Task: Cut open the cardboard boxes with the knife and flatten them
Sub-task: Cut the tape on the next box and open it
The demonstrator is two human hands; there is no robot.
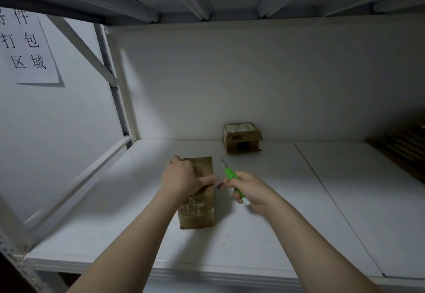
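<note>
A brown taped cardboard box [198, 210] lies lengthwise on the white shelf [115, 223], in the middle. My left hand [181, 177] rests on top of its far half, fingers curled over the far edge and thumb stretched along the right side. My right hand [249, 191] is just right of the box and grips a green utility knife [231, 175]. Its blade points up and away, clear of the cardboard. A second, smaller cardboard box [241, 136] with a white label on top stands against the back wall.
The shelf sits inside a white metal rack with a shelf close overhead. A paper sign [25, 44] hangs on the left wall. Stacked flat brown cardboard [400, 147] lies at the far right. A seam [333, 200] runs across the shelf surface right of my hands.
</note>
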